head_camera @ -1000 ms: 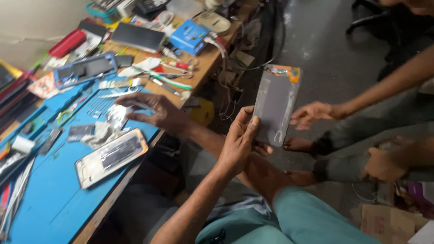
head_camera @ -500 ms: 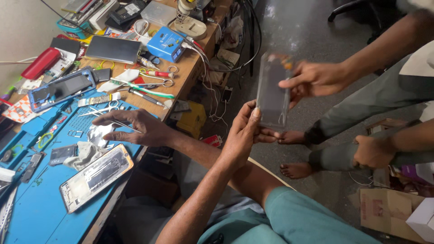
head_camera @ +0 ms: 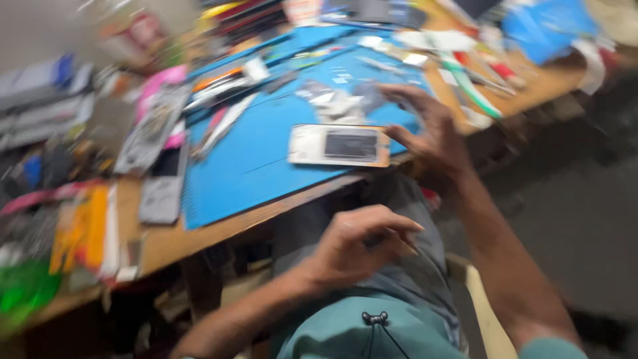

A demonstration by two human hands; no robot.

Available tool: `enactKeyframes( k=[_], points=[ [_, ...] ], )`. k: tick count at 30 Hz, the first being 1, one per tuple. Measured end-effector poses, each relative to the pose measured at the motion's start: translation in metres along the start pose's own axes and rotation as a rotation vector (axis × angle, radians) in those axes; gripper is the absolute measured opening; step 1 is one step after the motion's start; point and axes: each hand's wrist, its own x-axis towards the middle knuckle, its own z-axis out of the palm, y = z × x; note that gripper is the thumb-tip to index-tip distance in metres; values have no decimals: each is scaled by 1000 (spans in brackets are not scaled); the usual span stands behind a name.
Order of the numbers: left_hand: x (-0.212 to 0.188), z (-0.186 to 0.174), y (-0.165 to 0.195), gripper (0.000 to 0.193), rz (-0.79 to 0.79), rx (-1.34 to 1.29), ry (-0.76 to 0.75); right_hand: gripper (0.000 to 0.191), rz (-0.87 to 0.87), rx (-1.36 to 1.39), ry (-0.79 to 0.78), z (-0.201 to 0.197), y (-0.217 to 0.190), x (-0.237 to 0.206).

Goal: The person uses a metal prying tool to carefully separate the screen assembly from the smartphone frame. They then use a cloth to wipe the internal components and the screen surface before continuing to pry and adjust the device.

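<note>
At the far left of the frame we see a blurred heap of clutter on the brown wooden workbench (head_camera: pixel 219 233): a green patch at the lower left, an orange and yellow packet (head_camera: pixel 80 229) above it, and a grey rectangular phone-sized slab (head_camera: pixel 159 199) lying just left of the mat. The bright blue rubber work mat (head_camera: pixel 246 166) fills the middle, tilted in the picture, with long thin hand tools (head_camera: pixel 222 123) scattered along its upper left part.

Below centre, our left hand (head_camera: pixel 355 246) hovers over the lap with its fingers curled loosely inward; we cannot tell whether it grips anything. Just above it, near the mat's lower edge, lies 1 opened white rectangular smartphone with a dark inner panel (head_camera: pixel 339 145), flat on the mat. Right of centre, our right hand (head_camera: pixel 428 129) rests with its fingertips touching the phone's right end, fingers spread and not closed around it. Blurred small tools and a blue box (head_camera: pixel 541 26) fill the upper right.
</note>
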Motion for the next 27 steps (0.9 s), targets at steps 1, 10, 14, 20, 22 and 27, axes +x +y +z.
enactKeyframes(
  k=[1,10,14,20,22,27],
  points=[
    [-1,-25,8,26,-50,174,92,67,-60,-45,-37,2,-7,5],
    [4,-209,24,51,-119,704,246,89,-136,-445,-216,37,-27,30],
    [16,-245,4,62,-128,722,167,87,-142,-353,-167,48,-32,34],
    [36,-294,-17,54,-98,729,102,85,-136,-375,-80,86,-42,31],
    [42,-301,-22,55,-105,733,89,83,-123,-382,-53,94,-44,32],
    [43,-304,-30,74,-196,742,-57,71,-54,-317,-48,86,-40,35]
  ],
)
